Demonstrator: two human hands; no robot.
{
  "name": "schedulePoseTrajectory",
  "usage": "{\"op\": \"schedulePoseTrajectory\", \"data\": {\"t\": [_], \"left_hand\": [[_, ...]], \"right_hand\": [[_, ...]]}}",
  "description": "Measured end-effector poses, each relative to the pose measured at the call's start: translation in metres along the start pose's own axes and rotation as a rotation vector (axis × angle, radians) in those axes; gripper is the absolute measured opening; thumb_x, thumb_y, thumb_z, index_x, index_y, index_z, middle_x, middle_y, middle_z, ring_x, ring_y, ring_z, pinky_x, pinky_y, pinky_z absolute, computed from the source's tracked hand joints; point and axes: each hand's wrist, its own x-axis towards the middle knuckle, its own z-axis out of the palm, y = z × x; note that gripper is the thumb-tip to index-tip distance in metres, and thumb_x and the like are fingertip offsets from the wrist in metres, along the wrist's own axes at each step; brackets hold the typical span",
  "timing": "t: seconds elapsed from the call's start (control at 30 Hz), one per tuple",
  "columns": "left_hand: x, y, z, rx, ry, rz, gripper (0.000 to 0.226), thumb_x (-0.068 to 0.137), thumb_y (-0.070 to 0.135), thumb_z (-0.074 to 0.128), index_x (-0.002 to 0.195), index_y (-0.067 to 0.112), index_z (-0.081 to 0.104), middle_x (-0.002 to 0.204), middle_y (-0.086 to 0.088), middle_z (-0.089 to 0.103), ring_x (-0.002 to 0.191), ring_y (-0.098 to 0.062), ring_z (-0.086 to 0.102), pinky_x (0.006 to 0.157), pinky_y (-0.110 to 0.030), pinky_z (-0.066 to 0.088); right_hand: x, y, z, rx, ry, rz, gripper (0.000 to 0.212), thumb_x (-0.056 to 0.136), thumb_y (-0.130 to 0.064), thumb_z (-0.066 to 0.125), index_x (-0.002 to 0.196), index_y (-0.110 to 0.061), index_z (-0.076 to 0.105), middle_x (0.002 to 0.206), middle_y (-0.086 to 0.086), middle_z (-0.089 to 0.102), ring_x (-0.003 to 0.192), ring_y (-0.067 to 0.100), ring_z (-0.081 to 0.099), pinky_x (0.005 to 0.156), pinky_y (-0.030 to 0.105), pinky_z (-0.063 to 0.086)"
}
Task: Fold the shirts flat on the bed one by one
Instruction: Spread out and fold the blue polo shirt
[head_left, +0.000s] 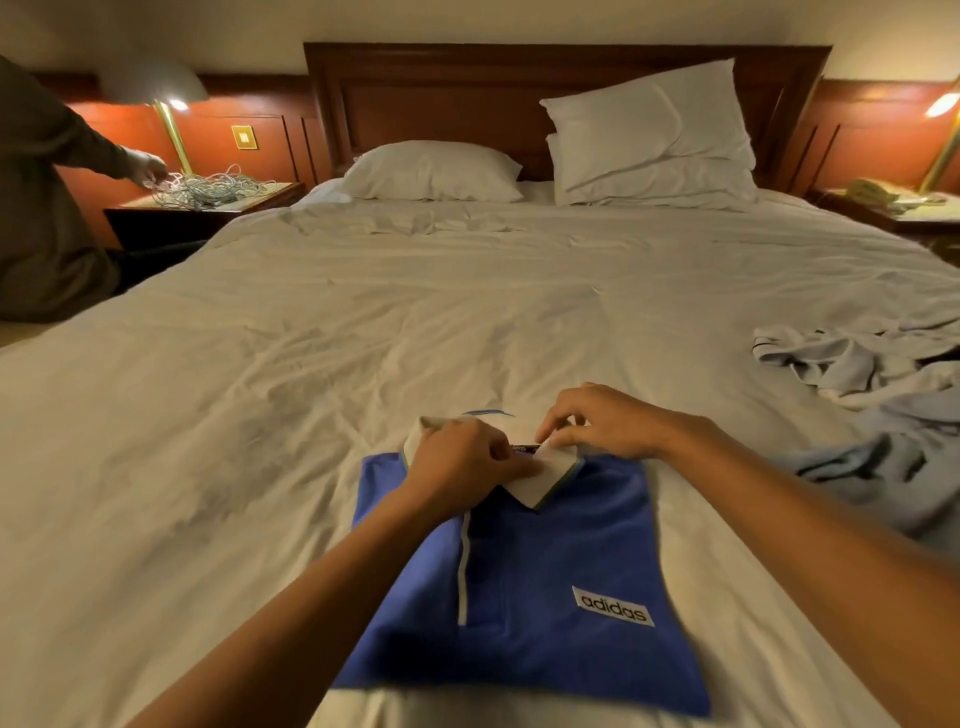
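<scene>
Folded blue shirt lies flat on bed, lower centre of frame. The left hand and right hand pinch its white collar, fingers curled. Unfolded pile: right edge.

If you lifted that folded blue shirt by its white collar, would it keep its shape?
Probably not: the blue folded polo shirt looks thin and soft, so it would likely droop and unfold. The crumpled pale grey shirts nearby lie limp, suggesting the same. Lying flat, it shouldn't roll.
</scene>
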Motion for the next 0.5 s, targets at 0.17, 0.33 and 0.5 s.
{"op": "schedulePoseTrajectory", "data": {"t": [0.17,0.33,0.5], "left_hand": [[-0.015,-0.007,-0.004,-0.03,0.06,0.059,0.027,0.08,0.053,0.075,0.074,0.027,0.069,0.068,0.009,0.065,0.068,-0.009,0.059,0.074,-0.035,0.048],[-0.009,-0.025,-0.017,-0.17,0.215,0.065,0.026,0.086,0.055,0.066,0.082,0.029,0.068,0.087,0.013,0.061,0.079,-0.009,0.057,0.074,-0.031,0.046],[0.024,-0.061,-0.03,-0.075,0.148,-0.119,0.03,0.092,0.038,0.068,0.117,0.022,0.068,0.112,0.0,0.064,0.102,-0.022,0.061,0.089,-0.035,0.05]], "right_hand": [[0.0,0.015,0.014,0.315,0.169,0.03,0.006,0.088,-0.026,0.075,0.083,-0.03,0.075,0.087,-0.01,0.073,0.084,0.003,0.064,0.073,0.014,0.048],[0.011,0.017,0.031,0.394,0.422,0.092,0.012,0.087,-0.042,0.072,0.079,-0.034,0.072,0.085,-0.014,0.068,0.074,0.002,0.059,0.067,0.013,0.045],[0.028,0.007,0.041,0.264,0.401,0.245,0.036,0.08,-0.045,0.078,0.11,-0.026,0.071,0.102,-0.009,0.066,0.089,0.006,0.061,0.083,0.026,0.048]]}}
